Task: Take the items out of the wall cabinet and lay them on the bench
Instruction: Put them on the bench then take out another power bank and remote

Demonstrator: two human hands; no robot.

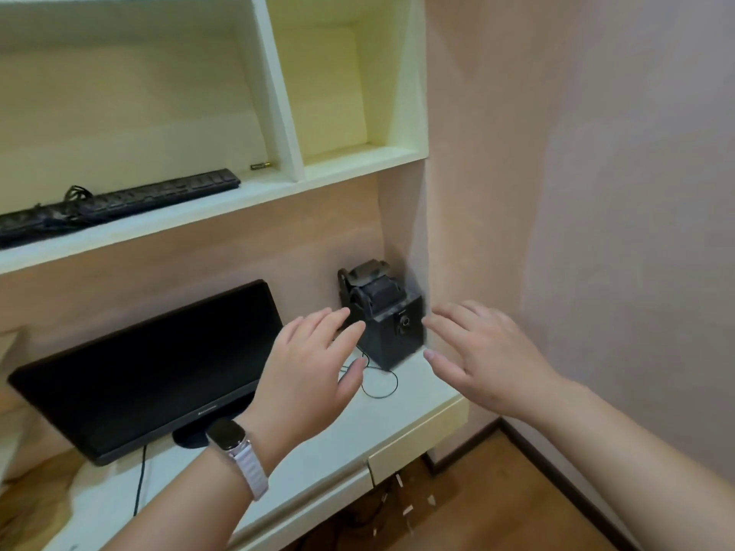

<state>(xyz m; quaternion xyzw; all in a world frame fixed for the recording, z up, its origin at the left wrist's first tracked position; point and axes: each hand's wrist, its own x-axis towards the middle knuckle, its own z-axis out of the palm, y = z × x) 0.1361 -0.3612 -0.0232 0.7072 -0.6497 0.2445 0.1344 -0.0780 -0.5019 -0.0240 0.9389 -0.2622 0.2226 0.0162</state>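
Both hands empty, fingers spread wide, nothing held. Left hand (pixel 314 363) hovers over the bench (pixel 413 395), palm down, watch (pixel 228 436) with a pale strap on the wrist; its fingertips sit just left of the black box (pixel 391 332), and I can't tell if they touch it. Right hand (pixel 483 353) is open on the other side of the box, near its right face, thumb low, apart from it as far as I can see. So the box sits between the two hands, upright, at the back right corner of the bench against the wall (pixel 576 192), with a bulky dark piece on top and a small round knob or socket on its front. Thin black wire (pixel 380 385) loops on the bench just in front of the box, partly under my left hand. Left of that, a black monitor (pixel 159 363) stands on the bench, screen dark, tilted back, cable dropping from its base. Drawer fronts run along the bench edge below. Further up, the cabinet (pixel 286 113): lower left shelf has a black keyboard (pixel 131 198) lying flat with a bundle of cord on it, and a small battery-like cylinder (pixel 261 165) just right of it near the divider. Right compartment shows only bare yellow walls.
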